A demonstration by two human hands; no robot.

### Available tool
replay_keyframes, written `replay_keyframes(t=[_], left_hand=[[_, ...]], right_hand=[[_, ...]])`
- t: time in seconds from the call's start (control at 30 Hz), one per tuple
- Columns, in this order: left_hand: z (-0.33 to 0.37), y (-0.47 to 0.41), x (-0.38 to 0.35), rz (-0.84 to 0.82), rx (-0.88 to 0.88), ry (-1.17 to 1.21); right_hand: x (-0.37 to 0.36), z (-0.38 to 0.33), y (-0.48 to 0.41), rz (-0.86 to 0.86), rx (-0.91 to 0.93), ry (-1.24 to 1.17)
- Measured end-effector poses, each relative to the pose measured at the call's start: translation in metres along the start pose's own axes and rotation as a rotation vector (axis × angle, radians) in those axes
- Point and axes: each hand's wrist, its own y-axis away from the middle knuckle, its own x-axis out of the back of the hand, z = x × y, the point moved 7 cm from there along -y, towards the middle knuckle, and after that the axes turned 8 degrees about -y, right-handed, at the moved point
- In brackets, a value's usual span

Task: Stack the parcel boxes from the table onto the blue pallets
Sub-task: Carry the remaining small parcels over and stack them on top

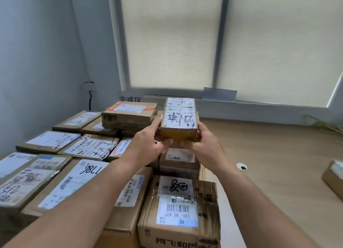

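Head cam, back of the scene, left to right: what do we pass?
Order: wall socket → red-taped box → held box → grey card.

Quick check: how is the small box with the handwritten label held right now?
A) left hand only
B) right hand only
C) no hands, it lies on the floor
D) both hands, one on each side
D: the left hand and the right hand each grip one side of the small box, with their fingertips curled under its near edge.
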Motion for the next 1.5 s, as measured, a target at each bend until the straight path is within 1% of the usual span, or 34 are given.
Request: replay_keyframes(t=[0.07, 0.33, 0.57, 0.77, 0.9, 1.17, 1.27, 1.37, 1.43, 1.5], left_hand=[[-0.002, -0.008, 0.008, 0.021, 0.007, -0.021], [-0.034, -0.052, 0.024, -0.019, 0.036, -0.219], [-0.050, -0.034, 0.031, -0.097, 0.014, -0.149], [-0.054, -0.001, 0.054, -0.043, -0.016, -0.069], [-0.067, 0.023, 0.058, -0.096, 0.007, -0.022], [-0.081, 0.038, 0.050, -0.164, 0.028, -0.062], [-0.080, 0.036, 0.047, -0.162, 0.010, -0.088], [-0.090, 0.029, 0.060, -0.108, 0.063, -0.103], [-0.103, 0.022, 0.072, -0.077, 0.099, -0.126], [-0.112, 0.015, 0.081, -0.052, 0.109, -0.143]], right_hand=[[-0.001, -0.008, -0.011, 0.007, 0.006, 0.016], [-0.018, -0.034, -0.054, 0.009, 0.024, 0.161], [-0.040, -0.029, -0.043, 0.005, 0.015, 0.206], [-0.060, -0.049, -0.009, 0.004, 0.063, 0.310], [-0.074, -0.052, 0.015, -0.032, 0.062, 0.342], [-0.092, -0.049, 0.022, -0.070, -0.002, 0.412], [-0.089, -0.049, 0.019, -0.088, -0.040, 0.408], [-0.077, -0.053, 0.013, -0.107, -0.061, 0.364], [-0.064, -0.057, 0.005, -0.072, -0.053, 0.289], [-0.050, -0.060, -0.009, 0.017, -0.034, 0.256]])
